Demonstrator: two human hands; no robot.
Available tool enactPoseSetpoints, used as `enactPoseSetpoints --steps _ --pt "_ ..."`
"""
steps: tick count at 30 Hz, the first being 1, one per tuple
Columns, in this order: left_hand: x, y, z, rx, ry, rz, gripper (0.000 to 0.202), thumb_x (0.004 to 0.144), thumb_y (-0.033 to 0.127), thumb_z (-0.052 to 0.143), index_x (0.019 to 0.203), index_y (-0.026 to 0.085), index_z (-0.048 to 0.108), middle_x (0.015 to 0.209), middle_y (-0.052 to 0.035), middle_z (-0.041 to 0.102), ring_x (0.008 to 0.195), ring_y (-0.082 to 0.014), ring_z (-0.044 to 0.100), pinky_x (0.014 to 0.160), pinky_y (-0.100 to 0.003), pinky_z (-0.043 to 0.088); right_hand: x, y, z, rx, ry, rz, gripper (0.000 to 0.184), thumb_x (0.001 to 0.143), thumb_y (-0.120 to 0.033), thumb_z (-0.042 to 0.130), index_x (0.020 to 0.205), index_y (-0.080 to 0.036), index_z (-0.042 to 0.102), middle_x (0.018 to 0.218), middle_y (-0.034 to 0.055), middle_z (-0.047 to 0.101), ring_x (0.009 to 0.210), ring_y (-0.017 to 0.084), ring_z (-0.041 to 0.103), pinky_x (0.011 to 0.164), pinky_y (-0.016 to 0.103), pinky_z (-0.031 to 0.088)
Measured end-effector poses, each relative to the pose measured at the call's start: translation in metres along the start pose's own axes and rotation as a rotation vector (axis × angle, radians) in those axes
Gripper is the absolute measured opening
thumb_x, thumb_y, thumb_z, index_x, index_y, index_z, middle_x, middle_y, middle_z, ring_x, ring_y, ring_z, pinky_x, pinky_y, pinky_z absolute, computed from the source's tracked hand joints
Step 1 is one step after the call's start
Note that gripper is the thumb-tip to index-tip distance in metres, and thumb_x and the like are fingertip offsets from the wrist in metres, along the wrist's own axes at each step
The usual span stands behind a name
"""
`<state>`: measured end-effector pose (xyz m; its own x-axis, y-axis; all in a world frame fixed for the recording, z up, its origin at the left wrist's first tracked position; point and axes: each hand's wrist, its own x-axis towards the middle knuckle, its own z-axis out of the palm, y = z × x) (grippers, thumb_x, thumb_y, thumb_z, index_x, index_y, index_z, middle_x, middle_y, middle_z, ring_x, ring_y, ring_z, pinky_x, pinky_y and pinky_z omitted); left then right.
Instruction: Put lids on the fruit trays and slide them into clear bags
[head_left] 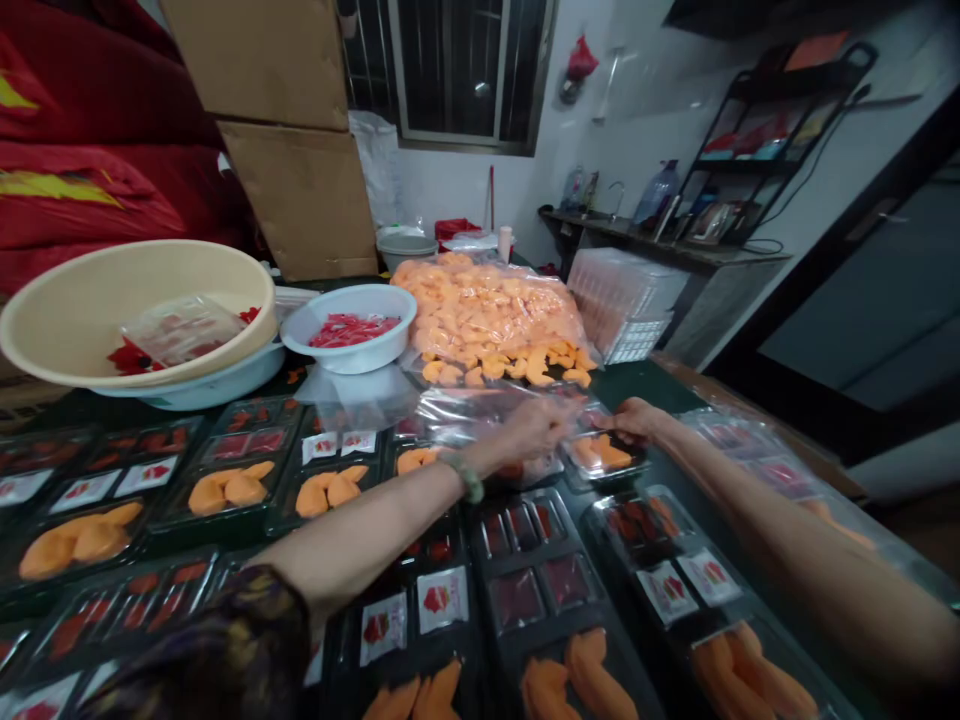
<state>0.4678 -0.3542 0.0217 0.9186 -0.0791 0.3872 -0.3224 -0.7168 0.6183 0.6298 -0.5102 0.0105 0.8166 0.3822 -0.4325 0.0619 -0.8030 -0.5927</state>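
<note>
My left hand (529,432) and my right hand (634,420) both pinch a clear plastic sheet (487,415), which is stretched over a black compartment tray (600,455) holding orange fruit pieces. A green bead bracelet (466,478) circles my left wrist. Below my arms, several black trays (536,570) hold orange pieces, red pieces and white labels. Beyond my hands lies a large clear bag of orange pieces (487,310). The plastic blurs the tray beneath it.
A white bowl of red pieces (349,325) stands beside a beige basin (127,310) at the back left. A stack of clear trays (622,305) sits behind the bag. Cardboard boxes (292,170) and red cloth (75,170) rise behind them.
</note>
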Motion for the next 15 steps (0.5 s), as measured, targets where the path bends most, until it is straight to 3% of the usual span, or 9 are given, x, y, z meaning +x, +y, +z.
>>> enactPoseSetpoints --steps 3,7,11,15 --pt "0.014 -0.003 0.025 -0.038 -0.058 -0.052 0.036 0.078 0.017 0.051 0.043 0.013 0.046 0.045 0.0038 0.037 0.046 -0.0067 0.035 0.047 -0.022 0.026 -0.004 0.002 0.001 0.186 -0.098 0.003 0.043 0.062 -0.035 0.076 0.043 -0.017 0.042 0.033 -0.0044 0.038 0.032 0.005 0.032 0.033 0.019 0.024" --pt "0.012 -0.007 0.022 -0.123 -0.097 -0.072 0.04 0.078 0.03 0.055 0.044 0.014 0.042 0.049 0.0047 0.037 0.047 -0.006 0.033 0.044 -0.022 0.021 -0.006 0.0 0.004 0.457 -0.211 -0.041 0.018 0.072 -0.023 0.069 0.063 -0.013 0.056 0.049 -0.0004 0.056 0.039 0.008 0.047 0.04 0.019 0.041" --pt "-0.012 -0.002 -0.01 -0.237 -0.069 -0.168 0.036 0.071 0.034 0.061 0.048 0.014 0.042 0.052 0.0046 0.04 0.05 -0.0064 0.034 0.046 -0.02 0.024 -0.015 0.0 -0.005 0.638 -0.276 -0.105 0.003 0.075 -0.01 0.061 0.078 -0.009 0.063 0.071 0.0092 0.068 0.052 0.012 0.06 0.051 0.022 0.051" --pt "-0.054 0.017 -0.068 -0.163 0.009 -0.235 0.038 0.069 0.035 0.064 0.052 0.016 0.037 0.05 0.0072 0.034 0.048 -0.005 0.028 0.046 -0.02 0.019 -0.045 0.017 -0.035 0.719 -0.233 -0.161 0.009 0.078 -0.007 0.056 0.078 -0.012 0.063 0.074 0.0091 0.07 0.056 0.012 0.064 0.052 0.018 0.05"
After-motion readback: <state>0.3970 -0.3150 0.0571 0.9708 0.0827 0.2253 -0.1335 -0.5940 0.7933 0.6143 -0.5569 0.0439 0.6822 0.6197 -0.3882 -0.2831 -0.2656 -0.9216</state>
